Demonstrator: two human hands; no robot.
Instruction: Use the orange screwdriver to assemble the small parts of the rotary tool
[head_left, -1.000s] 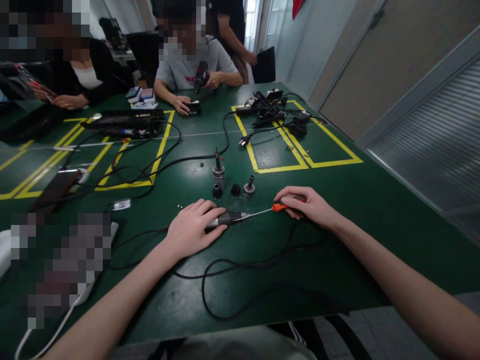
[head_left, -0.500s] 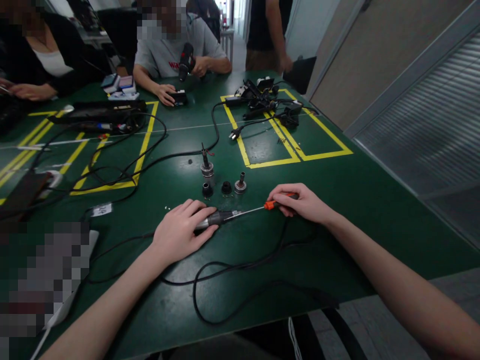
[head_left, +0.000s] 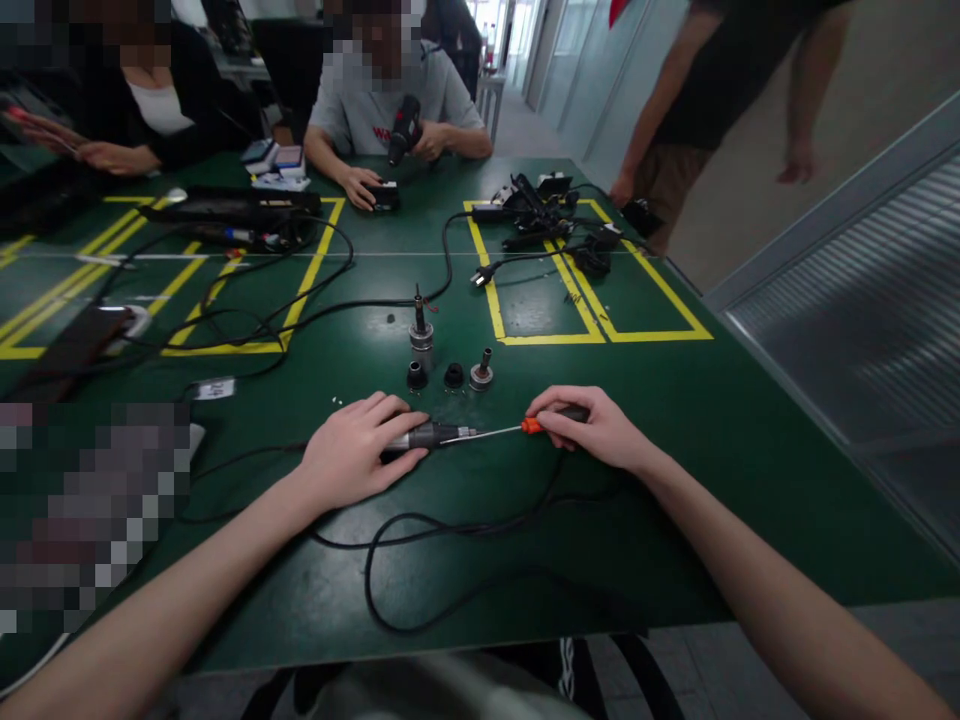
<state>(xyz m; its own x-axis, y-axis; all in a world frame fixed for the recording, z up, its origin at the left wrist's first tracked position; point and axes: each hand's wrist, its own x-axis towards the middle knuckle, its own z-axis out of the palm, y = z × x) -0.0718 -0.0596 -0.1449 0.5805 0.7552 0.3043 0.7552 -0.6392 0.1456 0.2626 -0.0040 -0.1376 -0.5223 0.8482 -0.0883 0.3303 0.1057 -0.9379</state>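
Note:
On the green table (head_left: pixel 600 540) lies a slim cylindrical handpiece (head_left: pixel 435 434), silver at the back and black toward its narrow metal nose. Fingers and thumb of my left hand (head_left: pixel 360 450) close round its rear part, which they partly hide. My right hand (head_left: pixel 592 425) pinches the orange and black handle of a screwdriver (head_left: pixel 531 425). The screwdriver's thin shaft runs left along the handpiece's nose; whether the tip touches it I cannot tell. Just beyond stand a metal cylinder with a spindle (head_left: pixel 421 335), two small black caps (head_left: pixel 454 376) and a round metal part with a stem (head_left: pixel 482 371).
Black cable (head_left: pixel 405 518) loops near the table's front edge. Farther back, a heap of black equipment (head_left: pixel 540 210) lies across yellow tape outlines. Across the table, a person (head_left: pixel 420 100) holds a power drill (head_left: pixel 405 130). Another person (head_left: pixel 720 110) stands at the far right corner.
The view has shifted slightly left. My right hand's grip on the screwdriver has shifted a little, with the shaft still by the handpiece's nose. The standing person has come nearer on the right.

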